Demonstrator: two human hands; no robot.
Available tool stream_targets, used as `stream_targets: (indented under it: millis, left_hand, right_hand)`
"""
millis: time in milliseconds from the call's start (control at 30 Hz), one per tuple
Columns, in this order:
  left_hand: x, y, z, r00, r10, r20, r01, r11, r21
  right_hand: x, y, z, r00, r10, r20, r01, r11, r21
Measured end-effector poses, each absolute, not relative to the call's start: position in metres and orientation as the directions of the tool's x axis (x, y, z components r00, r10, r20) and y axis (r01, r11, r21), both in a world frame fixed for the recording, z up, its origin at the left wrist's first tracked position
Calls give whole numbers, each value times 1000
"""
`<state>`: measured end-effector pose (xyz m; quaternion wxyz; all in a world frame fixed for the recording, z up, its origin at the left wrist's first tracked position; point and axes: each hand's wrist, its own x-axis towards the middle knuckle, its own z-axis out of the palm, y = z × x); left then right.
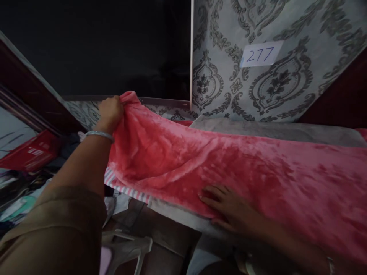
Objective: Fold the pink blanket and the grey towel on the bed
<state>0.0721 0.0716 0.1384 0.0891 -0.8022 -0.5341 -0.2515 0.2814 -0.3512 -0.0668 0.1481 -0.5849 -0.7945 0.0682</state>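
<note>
A plush pink-red blanket (241, 164) lies stretched across a long surface in front of me. Its far left corner is lifted, and my left hand (111, 111) is closed on it. My right hand (226, 204) rests on the near side of the blanket with its fingers spread out. Under the blanket, a striped cloth (129, 191) shows at the left end. A grey-white cloth (174, 214) sticks out along the near edge, and a greyish cloth (275, 130) shows along the far edge.
A large dark screen (123, 49) stands behind the blanket. Patterned wallpaper (223, 80) carries a paper label (260, 54) reading 277. To the left are a red basket (34, 152) and piled clothes (25, 206). A plastic chair (126, 244) stands below on the tiled floor.
</note>
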Motion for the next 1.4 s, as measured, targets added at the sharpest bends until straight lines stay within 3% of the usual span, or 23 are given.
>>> stream_targets:
  millis: [233,400,500,600,667,733,967,1100,1233,1300,1400]
  left_hand:
    - [77,67,140,324,838,439,917,-393,73]
    - [75,63,146,298,839,455,923,-374,85]
    - [75,56,150,301,831,468,919,-384,89]
    - [76,50,155,306,815,493,911,-401,97]
    - [75,48,157,310,802,510,902,-418,108]
    - [75,47,159,308,795,523,897,-425,118]
    - [72,25,163,390,750,535,841,-526,125]
    - [70,0,163,488,687,538,759,-639,127]
    - [63,-11,156,551,624,554,651,-737,182]
    - [56,-11,146,547,608,576,599,-765,238]
    - [39,-7,115,569,585,578,514,-802,305]
  right_hand:
    - [269,-371,-76,-242,930,275,881,330,-340]
    - [288,-343,-48,-215,950,228,841,298,-452]
    - [282,-315,-37,-144,944,297,877,260,-403]
    - [268,-297,-44,-254,937,242,876,329,-352]
    - [265,-289,-51,-317,928,195,847,369,-383]
    - [272,-276,-49,-271,931,244,818,356,-451]
    - [294,-150,48,-15,857,515,674,389,-628]
    - [266,-74,111,-45,759,650,586,547,-598]
    - [241,-38,140,-60,781,621,482,567,-668]
    - [236,-34,146,-54,817,575,518,515,-683]
    - [236,-38,154,-56,807,589,635,483,-602]
